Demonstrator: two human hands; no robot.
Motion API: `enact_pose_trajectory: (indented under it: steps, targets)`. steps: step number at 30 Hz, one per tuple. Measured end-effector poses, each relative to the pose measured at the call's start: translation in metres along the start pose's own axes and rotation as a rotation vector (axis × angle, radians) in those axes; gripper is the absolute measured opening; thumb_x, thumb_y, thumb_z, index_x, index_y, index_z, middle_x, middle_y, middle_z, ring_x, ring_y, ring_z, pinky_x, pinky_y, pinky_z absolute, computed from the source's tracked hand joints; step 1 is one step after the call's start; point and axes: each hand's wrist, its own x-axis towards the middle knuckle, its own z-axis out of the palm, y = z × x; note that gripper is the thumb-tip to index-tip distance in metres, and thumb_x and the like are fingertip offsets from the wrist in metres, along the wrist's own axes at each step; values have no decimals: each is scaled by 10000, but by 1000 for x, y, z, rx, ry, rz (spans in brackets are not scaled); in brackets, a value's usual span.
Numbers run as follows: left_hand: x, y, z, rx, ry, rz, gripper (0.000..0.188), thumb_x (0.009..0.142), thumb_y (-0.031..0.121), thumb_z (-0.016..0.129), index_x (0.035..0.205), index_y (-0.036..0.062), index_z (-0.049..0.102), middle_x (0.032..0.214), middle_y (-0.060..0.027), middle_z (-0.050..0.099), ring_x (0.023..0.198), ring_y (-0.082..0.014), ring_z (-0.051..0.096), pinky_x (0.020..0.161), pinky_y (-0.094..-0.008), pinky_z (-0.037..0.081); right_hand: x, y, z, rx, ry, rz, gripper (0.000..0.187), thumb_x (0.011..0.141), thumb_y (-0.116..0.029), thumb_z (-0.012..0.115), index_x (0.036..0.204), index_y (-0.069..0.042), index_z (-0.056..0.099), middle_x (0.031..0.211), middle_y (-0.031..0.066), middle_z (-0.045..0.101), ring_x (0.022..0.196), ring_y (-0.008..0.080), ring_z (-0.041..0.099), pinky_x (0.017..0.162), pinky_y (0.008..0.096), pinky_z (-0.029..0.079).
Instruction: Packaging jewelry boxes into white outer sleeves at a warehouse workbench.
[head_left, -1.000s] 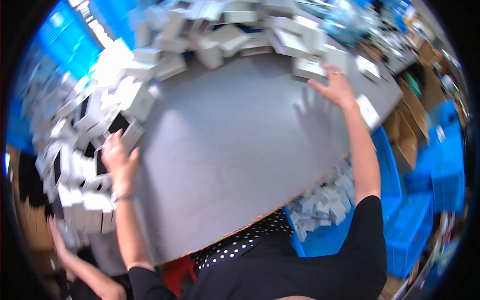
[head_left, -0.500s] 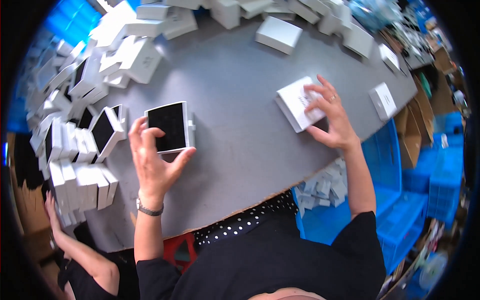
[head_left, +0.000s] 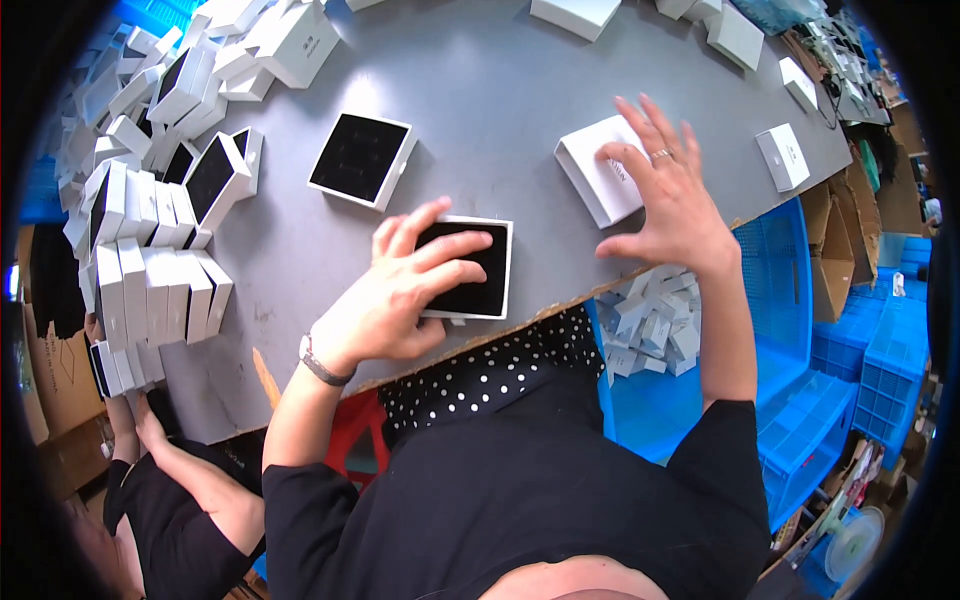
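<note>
My left hand (head_left: 410, 275) lies over a shallow white box tray (head_left: 507, 270) with a black lining, close to the table's front edge. Its fingers are spread across the black inside, and the thumb is by the near edge. Farther off and to the left sits another black-lined white tray (head_left: 362, 160), apart from my hand. On the right, my right hand (head_left: 675, 205) has its fingers wide apart at the right side of a white box (head_left: 592, 175). The index finger overlaps the box top; whether it touches cannot be made out.
Stacked white boxes (head_left: 165, 290) crowd the table's left side, with more boxes (head_left: 300, 45) behind. A small white box (head_left: 782, 158) stands far right. Below the table edge, a blue crate (head_left: 640, 410) holds small white pieces (head_left: 655, 325). A co-worker's arm (head_left: 205, 480) is at lower left.
A second black-lined tray is now under my left hand, which has moved right and nearer the front edge. My right hand stays by the white box, fingers spread wider. The whole view has shifted.
</note>
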Motion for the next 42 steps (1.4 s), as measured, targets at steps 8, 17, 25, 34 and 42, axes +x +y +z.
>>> enact_pose_trajectory:
  steps: [8,17,25,34,42]
  targets:
    - [-19,18,34,-86,280,-287,606,596,318,939,1076,133,619,1573,-254,294,1439,-491,285,1129,-571,333,-11,-26,29,364,-17,-74,786,501,-207,908,1215,-178,581,1346,151,504,1302,424,426,1129,515,396]
    - [5,18,52,-198,378,-214,595,576,161,942,1022,95,554,1373,-256,392,1286,-452,424,1054,-522,440,-30,-66,34,466,96,-34,704,517,-180,871,1175,-172,623,1328,148,520,1261,415,442,1063,501,429]
    - [10,6,64,-677,584,-206,1026,724,396,888,1506,48,322,1475,-224,332,1323,-365,427,1067,-485,437,-14,-70,47,540,94,-141,703,504,-197,837,1178,-169,638,1332,160,516,1258,425,435,1062,510,409]
    - [25,18,42,-78,584,-151,1024,788,423,821,1582,41,300,1624,-277,192,1528,-468,114,1226,-567,168,-10,-59,9,316,-131,-101,704,592,-337,843,1262,-214,661,1372,160,510,1312,403,414,1027,527,386]
    - [26,-73,-7,72,516,-498,855,713,235,778,1470,20,444,1454,-253,453,1368,-406,441,1164,-468,364,136,115,44,-119,103,178,983,676,-669,798,1448,-131,513,1480,255,470,1390,420,421,1175,511,325]
